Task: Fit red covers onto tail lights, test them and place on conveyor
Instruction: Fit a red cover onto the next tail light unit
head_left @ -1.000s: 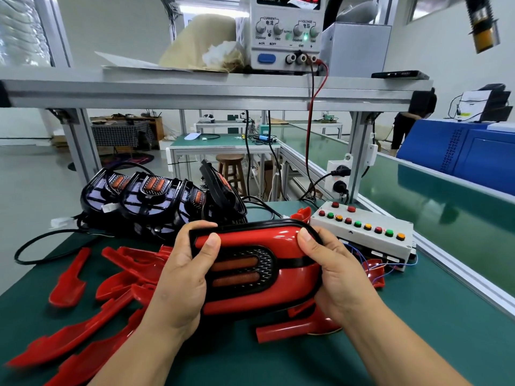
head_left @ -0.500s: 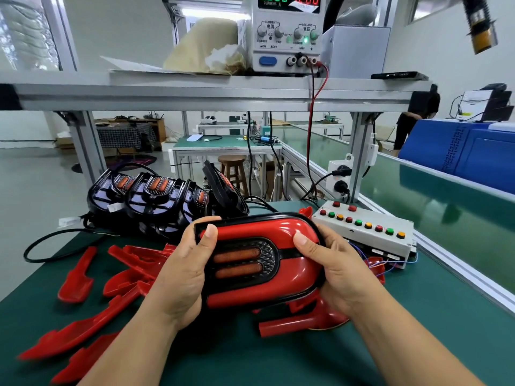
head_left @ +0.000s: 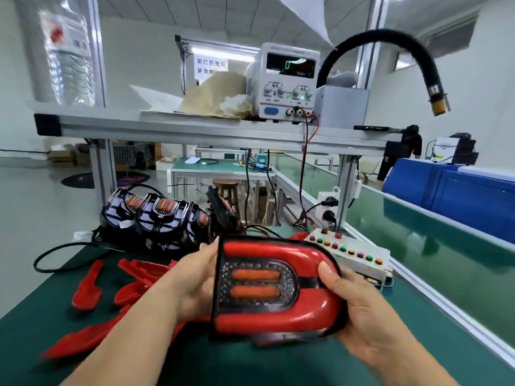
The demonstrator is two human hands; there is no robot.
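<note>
A tail light is held centre frame, its red cover seated. The left hand grips the 9 o'clock edge, fingers hidden behind; the right hand wraps the 3 o'clock end, thumb pressing the front. Testing probably comes next at the button box, 2 o'clock. The conveyor lies open at 3 o'clock; loose covers crowd 8 o'clock.

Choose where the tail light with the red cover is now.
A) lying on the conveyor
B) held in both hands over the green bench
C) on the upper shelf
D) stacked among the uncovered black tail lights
B: the left hand and the right hand hold the two ends of the covered tail light over the green bench.
</note>
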